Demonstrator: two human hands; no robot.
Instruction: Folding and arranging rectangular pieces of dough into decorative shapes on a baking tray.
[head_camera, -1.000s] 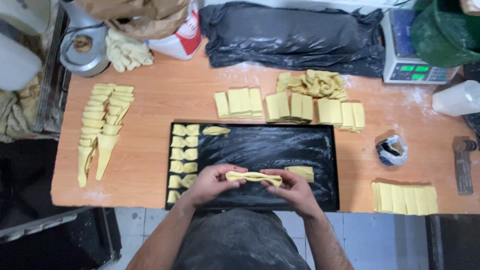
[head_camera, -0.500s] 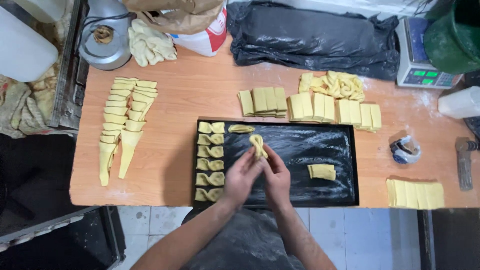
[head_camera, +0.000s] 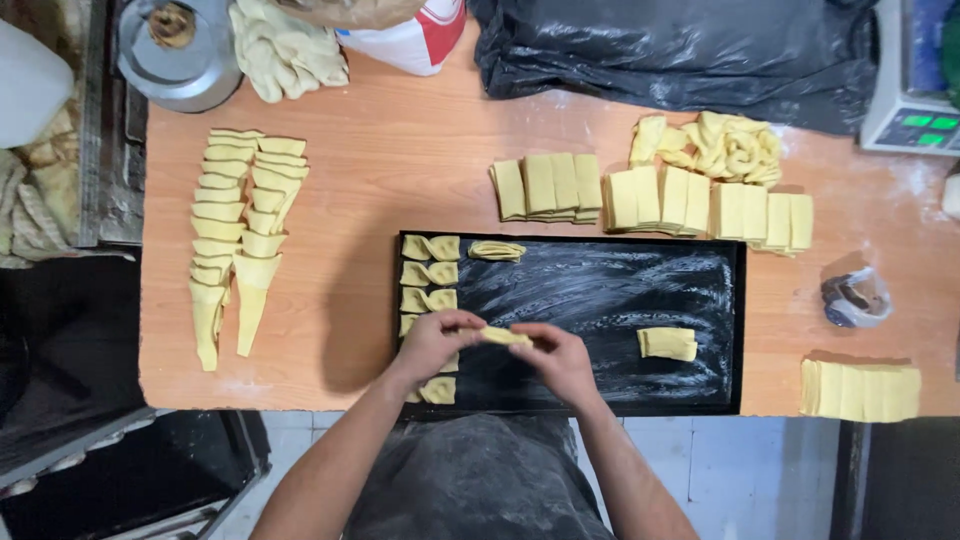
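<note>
Both hands meet over the near left part of a black baking tray (head_camera: 715, 330) dusted with flour. My left hand (head_camera: 432, 343) and my right hand (head_camera: 558, 358) pinch the two ends of one small folded piece of yellow dough (head_camera: 504, 337). A column of shaped dough pieces (head_camera: 430, 273) fills the tray's left side, partly hidden by my left hand. One more shaped piece (head_camera: 496, 250) lies at the tray's far edge, and a flat folded piece (head_camera: 668, 344) sits to the right.
Rows of cut dough rectangles (head_camera: 650, 195) lie beyond the tray, with a pile of scraps (head_camera: 735, 145). Dough strips (head_camera: 240, 230) fan out at left, a stack (head_camera: 860, 388) at near right. A black plastic sheet (head_camera: 680, 50), scale (head_camera: 905, 105) and metal pot (head_camera: 180, 45) stand at the back.
The dough piece, held up on end between my hands before, now lies level between them. My hands have come nearer the tray's front edge, and the camera view has shifted.
</note>
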